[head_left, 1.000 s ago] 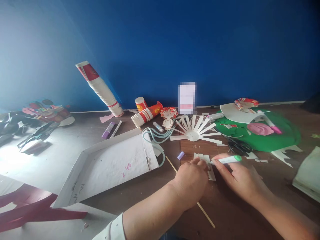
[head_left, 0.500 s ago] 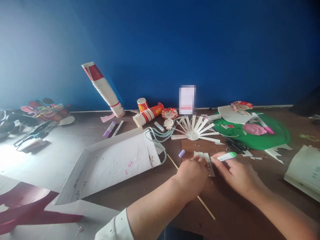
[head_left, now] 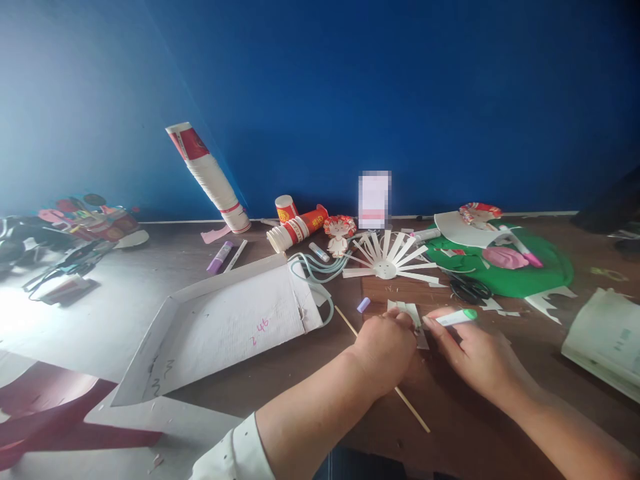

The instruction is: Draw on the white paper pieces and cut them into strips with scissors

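Note:
My left hand, its fingers bent and pressed together, rests on a small piece of white paper on the table. The fingertips are partly hidden behind the knuckles. My right hand pinches a white marker pen with a green end; its tip lies close to the paper, though I cannot tell if it touches. A thin wooden stick passes beneath my left hand. Just beyond that hand lies a small purple cap. Farther back sits a white paper cutout with fanned strips.
A cardboard box lid lies left of my hands, near pale tubing. Stacked paper cups lean against the blue wall. A small paper figure stands at the back. To the right are black scissors, a green sheet and a book.
The view has shifted very slightly. Both hands stay in nearly the same place, with the marker pen still in my right hand and only a tiny movement of it.

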`<state>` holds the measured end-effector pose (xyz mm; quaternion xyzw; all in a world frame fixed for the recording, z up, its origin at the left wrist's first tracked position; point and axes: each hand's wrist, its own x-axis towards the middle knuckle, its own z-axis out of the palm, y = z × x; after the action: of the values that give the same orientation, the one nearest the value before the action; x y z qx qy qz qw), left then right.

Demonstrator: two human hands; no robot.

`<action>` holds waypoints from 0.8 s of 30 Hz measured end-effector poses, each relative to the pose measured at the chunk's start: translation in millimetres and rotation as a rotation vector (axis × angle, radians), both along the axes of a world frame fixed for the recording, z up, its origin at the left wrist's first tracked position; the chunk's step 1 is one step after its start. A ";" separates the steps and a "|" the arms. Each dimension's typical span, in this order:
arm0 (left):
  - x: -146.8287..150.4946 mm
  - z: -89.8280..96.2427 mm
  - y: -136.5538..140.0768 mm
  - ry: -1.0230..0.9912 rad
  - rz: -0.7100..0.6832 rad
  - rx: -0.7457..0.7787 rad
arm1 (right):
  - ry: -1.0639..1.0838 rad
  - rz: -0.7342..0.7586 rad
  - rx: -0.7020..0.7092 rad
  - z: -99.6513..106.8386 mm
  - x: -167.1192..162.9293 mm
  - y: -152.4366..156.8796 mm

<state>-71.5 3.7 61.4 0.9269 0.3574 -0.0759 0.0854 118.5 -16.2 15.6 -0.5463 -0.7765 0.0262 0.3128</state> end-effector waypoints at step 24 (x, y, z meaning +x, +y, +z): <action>0.0 4.2 -0.9 0.001 -0.008 -0.030 | 0.025 0.038 0.057 4.6 -1.9 -6.5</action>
<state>-71.4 2.9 65.6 0.9269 0.3525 -0.0822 0.0987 116.6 -22.6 20.1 -0.5219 -0.7833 0.0170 0.3372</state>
